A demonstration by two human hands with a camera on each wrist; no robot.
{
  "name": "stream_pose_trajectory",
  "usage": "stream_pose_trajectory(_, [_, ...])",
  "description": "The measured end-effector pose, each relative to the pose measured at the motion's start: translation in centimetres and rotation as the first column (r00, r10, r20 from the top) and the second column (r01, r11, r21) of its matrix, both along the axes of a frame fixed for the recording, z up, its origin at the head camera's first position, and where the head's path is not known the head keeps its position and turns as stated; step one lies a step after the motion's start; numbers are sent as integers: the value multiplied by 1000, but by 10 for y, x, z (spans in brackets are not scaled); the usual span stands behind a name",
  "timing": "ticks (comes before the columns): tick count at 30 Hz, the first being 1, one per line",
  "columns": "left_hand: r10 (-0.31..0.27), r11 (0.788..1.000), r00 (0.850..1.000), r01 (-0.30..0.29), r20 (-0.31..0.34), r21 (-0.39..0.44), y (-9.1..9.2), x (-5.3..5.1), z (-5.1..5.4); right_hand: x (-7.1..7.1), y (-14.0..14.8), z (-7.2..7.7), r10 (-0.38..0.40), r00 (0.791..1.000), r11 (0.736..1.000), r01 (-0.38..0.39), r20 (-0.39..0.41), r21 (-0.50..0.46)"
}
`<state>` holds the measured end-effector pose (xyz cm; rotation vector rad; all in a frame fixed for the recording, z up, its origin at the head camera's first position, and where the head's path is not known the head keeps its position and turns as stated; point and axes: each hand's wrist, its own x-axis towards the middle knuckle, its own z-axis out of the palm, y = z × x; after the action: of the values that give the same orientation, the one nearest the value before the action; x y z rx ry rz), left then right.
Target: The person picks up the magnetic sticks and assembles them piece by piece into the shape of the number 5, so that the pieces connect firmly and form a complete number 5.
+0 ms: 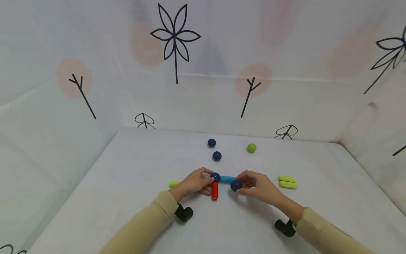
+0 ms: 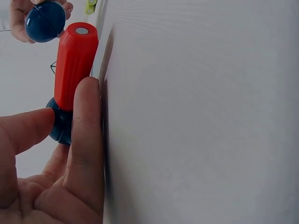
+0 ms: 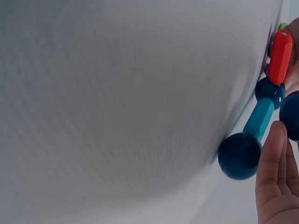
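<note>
The left hand [image 1: 198, 182] pinches a dark blue ball [image 1: 215, 177] between thumb and finger. A red stick [image 1: 214, 191] joins this ball and points toward the front; a light blue stick [image 1: 227, 179] extends right from it. The right hand [image 1: 258, 187] holds a dark blue ball [image 1: 236, 185] at its fingertips, near the light blue stick's right end. In the right wrist view, a dark blue ball [image 3: 239, 156] sits at the end of the light blue stick [image 3: 259, 118], and another [image 3: 290, 115] is at the fingertips. The red stick's near end [image 2: 81, 31] is bare.
Two dark blue balls [image 1: 211, 143] [image 1: 217, 156] and a green ball [image 1: 252, 147] lie farther back. Two yellow-green sticks [image 1: 287, 185] lie at the right, another [image 1: 174, 184] beside the left hand. A cloth wall [image 1: 203, 102] stands behind the white table [image 1: 146, 151].
</note>
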<state>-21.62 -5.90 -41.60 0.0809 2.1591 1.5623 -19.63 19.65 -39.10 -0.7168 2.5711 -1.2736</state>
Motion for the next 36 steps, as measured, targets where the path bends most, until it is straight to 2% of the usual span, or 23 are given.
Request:
stream_pose_trajectory(7, [10,1000,1000,-10,1,-7,1,-2,-2,5,-8,-3,70,994,998,-70,84,-11])
stream_pose_trajectory(14, [4,1000,1000,-4,-1,4,2,-3,-4,14,-22,-7,179,962,984,-174,206,-43])
stream_pose_trajectory(19, [2,1000,1000,-2,-1,16,1,-3,-4,16,-31,-9,212,953,977,-211,215,-31])
stream_pose_trajectory(26, [2,1000,1000,-2,-6,12,1,-2,-3,14,-36,-12,237,949,971,-238,209,-20])
stream_pose_trajectory(36, [7,1000,1000,-6,-6,11,2,0,-1,13,-43,-9,221,934,975,-209,282,-73])
